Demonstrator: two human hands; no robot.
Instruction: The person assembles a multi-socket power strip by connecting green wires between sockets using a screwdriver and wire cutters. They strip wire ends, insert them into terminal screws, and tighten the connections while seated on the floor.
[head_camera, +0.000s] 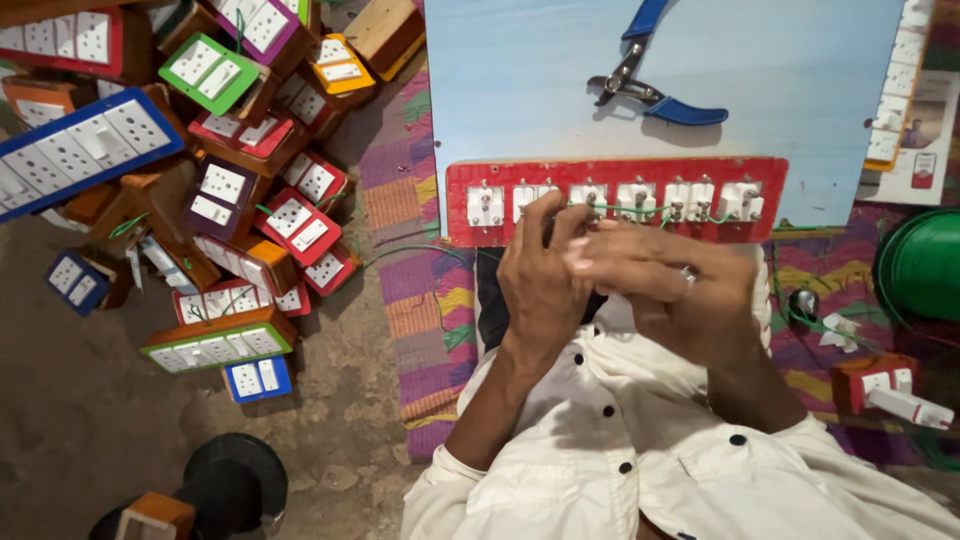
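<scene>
A long red panel (770, 185) with a row of white switch and socket backs lies on the near edge of a pale blue board (780, 70). Thin green wire (620, 209) runs between the terminals. My left hand (540, 280) reaches up to the panel's left-middle part, fingers curled at the terminals. My right hand (670, 285), a ring on one finger, lies across next to it, fingertips meeting the left hand's over the panel's lower edge. What the fingers pinch is hidden.
Blue-handled pliers (650, 95) lie on the board above the panel. A heap of finished switch boxes (230, 180) in many colours fills the floor at left. A green wire coil (925, 265) and a small red box (870, 385) sit at right on a patterned mat (410, 200).
</scene>
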